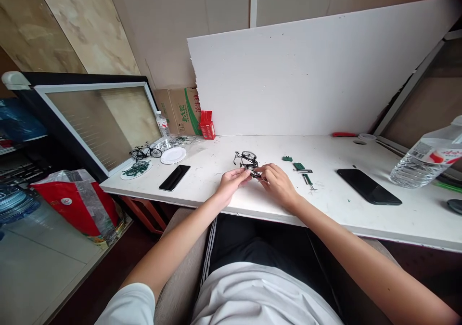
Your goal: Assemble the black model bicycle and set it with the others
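Observation:
A small black model bicycle point(249, 157) is held between my two hands near the middle of the white table point(216, 154). My left hand point(233, 179) is closed on the model's near part, with thumb and fingers pinched together. From the other side, my right hand point(277, 183) also grips the near end, its fingertips partly hiding it. The spoked wheel and handlebar point away from me. Right of my hands lie several green plastic parts, among them a green piece point(298, 165) and a longer green and silver part point(308, 180).
A phone point(175, 177) lies at left and a larger black phone point(368, 186) at right, beside a water bottle point(428, 154). Another model bicycle point(145, 151), a white plate point(173, 155) and a green wiry heap point(136, 169) occupy the left end. A red box point(207, 124) stands behind.

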Demonstrator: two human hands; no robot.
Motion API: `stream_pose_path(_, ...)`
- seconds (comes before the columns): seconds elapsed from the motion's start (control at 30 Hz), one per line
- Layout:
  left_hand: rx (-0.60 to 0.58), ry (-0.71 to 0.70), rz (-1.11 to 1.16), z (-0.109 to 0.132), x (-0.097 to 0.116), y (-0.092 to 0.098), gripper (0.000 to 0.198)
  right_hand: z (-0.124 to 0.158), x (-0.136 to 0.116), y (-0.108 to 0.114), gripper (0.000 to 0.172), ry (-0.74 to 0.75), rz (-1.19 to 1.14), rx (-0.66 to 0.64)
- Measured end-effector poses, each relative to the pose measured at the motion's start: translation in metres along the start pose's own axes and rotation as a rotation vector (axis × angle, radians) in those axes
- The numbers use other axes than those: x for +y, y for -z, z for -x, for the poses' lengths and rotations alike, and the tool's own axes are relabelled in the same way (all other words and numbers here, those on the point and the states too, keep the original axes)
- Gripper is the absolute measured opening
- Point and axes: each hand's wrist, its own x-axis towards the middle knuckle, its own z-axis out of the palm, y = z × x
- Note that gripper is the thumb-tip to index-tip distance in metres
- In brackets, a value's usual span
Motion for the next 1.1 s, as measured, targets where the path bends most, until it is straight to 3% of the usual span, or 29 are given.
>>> stream_pose_path(0.13, -0.132, -0.082, -0.16, 0.001, 0.004, 0.001, 0.053, 0.0, 0.004, -0.001, 0.031, -0.16, -0.063, 0.148)
stream_pose_path(0.2, -0.136, -0.179, -0.298, 0.0, 0.005, 0.005, 0.049, 0.0, 0.006, -0.001, 0.031, -0.207, -0.074, 0.238)
stream_pose_path(0.33, 0.039, -0.438, -0.584, -0.004, 0.011, 0.018, 0.039, 0.0, 0.008, 0.001, 0.019, -0.272, -0.089, 0.329)
stream_pose_path(0.47, 0.183, -0.64, -0.75, -0.01, 0.018, 0.033, 0.052, -0.001, 0.006, 0.002, 0.017, -0.277, -0.114, 0.315)
stream_pose_path(0.6, 0.139, -0.662, -0.824, -0.019, 0.029, 0.048, 0.074, 0.0, 0.004, 0.0, 0.032, -0.225, -0.114, 0.273)
stream_pose_path(0.67, 0.074, -0.635, -0.853, -0.025, 0.04, 0.061, 0.067, 0.0, 0.003, 0.0, 0.034, -0.211, -0.103, 0.234)
stream_pose_path(0.73, 0.106, -0.581, -0.863, -0.032, 0.057, 0.083, 0.051, 0.0, 0.002, 0.0, 0.033, -0.219, -0.091, 0.216)
stream_pose_path(0.83, 0.293, -0.467, -0.926, -0.04, 0.089, 0.132, 0.022, 0.0, 0.003, 0.0, 0.031, -0.271, -0.076, 0.224)
stream_pose_path(0.93, 0.652, -0.369, -0.99, -0.034, 0.121, 0.191, 0.013, 0.0, 0.005, 0.0, 0.035, -0.348, -0.105, 0.212)
stream_pose_path(1.0, 0.943, -0.28, -0.981, -0.019, 0.137, 0.226, 0.01, -0.001, 0.006, 0.001, 0.039, -0.391, -0.153, 0.204)
stream_pose_path(1.1, 1.187, -0.258, -0.968, 0.016, 0.152, 0.27, 0.008, 0.0, 0.007, 0.001, 0.043, -0.447, -0.178, 0.175)
